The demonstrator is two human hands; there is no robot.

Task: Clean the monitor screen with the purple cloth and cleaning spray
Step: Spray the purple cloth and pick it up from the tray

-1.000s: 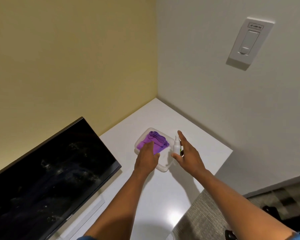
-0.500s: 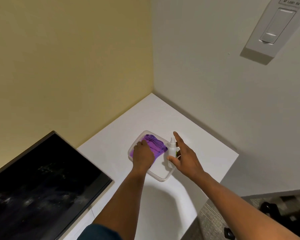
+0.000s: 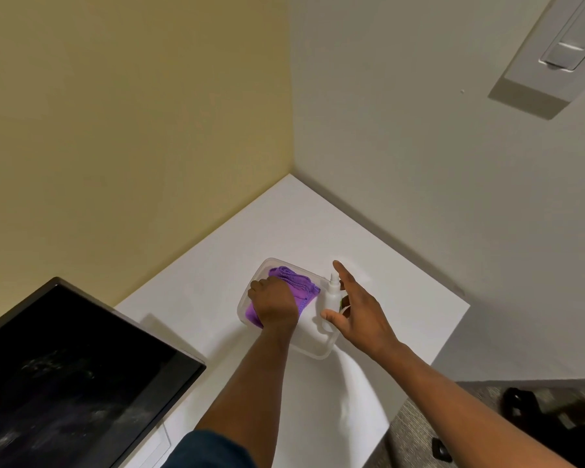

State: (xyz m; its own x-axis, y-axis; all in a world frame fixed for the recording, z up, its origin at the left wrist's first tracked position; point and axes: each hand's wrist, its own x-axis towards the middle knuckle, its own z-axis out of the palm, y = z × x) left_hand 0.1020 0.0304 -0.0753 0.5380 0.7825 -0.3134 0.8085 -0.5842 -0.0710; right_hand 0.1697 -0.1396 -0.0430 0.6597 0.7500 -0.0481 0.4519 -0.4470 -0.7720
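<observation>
Head view, looking down at a white tabletop (image 3: 217, 298) set into a corner between a yellow wall and a white wall.

Left hand (image 3: 276, 304): knuckles up, fingers (image 3: 255, 288) curled down onto the purple cloth (image 3: 294, 282). The hand rests on the cloth; whether the fingers have closed on it cannot be told, as their tips are hidden under the hand. A dark blue sleeve (image 3: 213, 450) shows at the bottom edge.

Purple cloth: bunched, lying inside a clear shallow tray (image 3: 313, 349). Part of it shows beyond the left fingers toward the corner, and a small part shows below the hand on the monitor side.

Right hand (image 3: 358, 315): open, fingers (image 3: 340, 270) spread, thumb extended. It holds nothing. The forefinger reaches past the top of the spray bottle, and the thumb lies just beside the bottle's lower body. Contact cannot be confirmed.

Spray bottle (image 3: 331, 295): small, white, upright, standing at the tray edge between the two hands, directly right of the cloth and in the crook between the right thumb and forefinger. Whether it stands inside the tray or just beside it cannot be told.

Monitor (image 3: 65, 383): left of the left forearm, well apart from the tray. Screen dark, with pale smudges and specks across its face.

Wall switch (image 3: 561, 45): on the white wall, high above the right hand.

Floor: grey carpet and dark, blurred objects (image 3: 537, 410) below the right forearm.
</observation>
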